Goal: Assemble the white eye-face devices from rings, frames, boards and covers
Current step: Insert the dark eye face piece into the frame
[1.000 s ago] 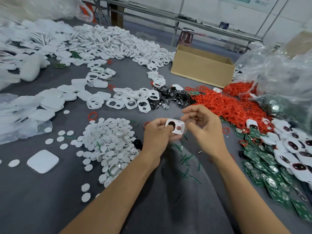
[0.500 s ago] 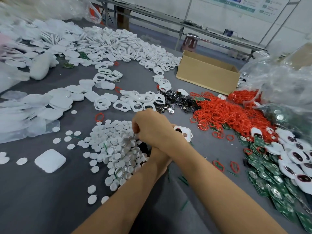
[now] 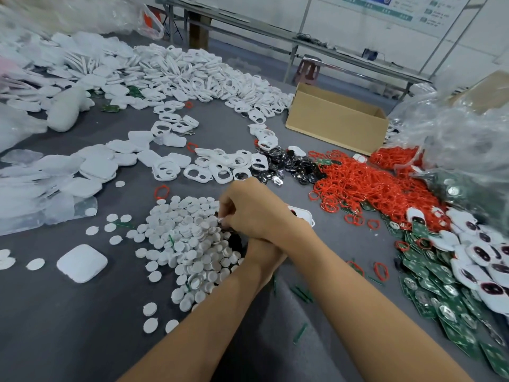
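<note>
My right hand [image 3: 253, 208] reaches across my left arm to the heap of white round discs [image 3: 190, 244]. Its curled fingertips pinch a white disc at the heap's upper right edge. My left hand [image 3: 261, 257] lies under the right forearm and is mostly hidden. It holds a white eye-face device [image 3: 303, 213], of which only a corner shows behind the right wrist. White frames with eye holes [image 3: 217, 168] lie just beyond the hands, red rings [image 3: 366, 186] are piled to the right, and green boards [image 3: 438, 293] lie at the right edge.
Finished white eye-face devices [image 3: 484, 257] lie over the boards at the right. Black shiny parts [image 3: 289, 166] sit between frames and rings. A white square cover [image 3: 81, 262] lies alone at the left. A cardboard box [image 3: 336, 119] and plastic bags [image 3: 462, 139] stand at the back right.
My right hand left the device and crossed over my left arm to the disc heap, where it now pinches a disc. My left hand stayed put with the device.
</note>
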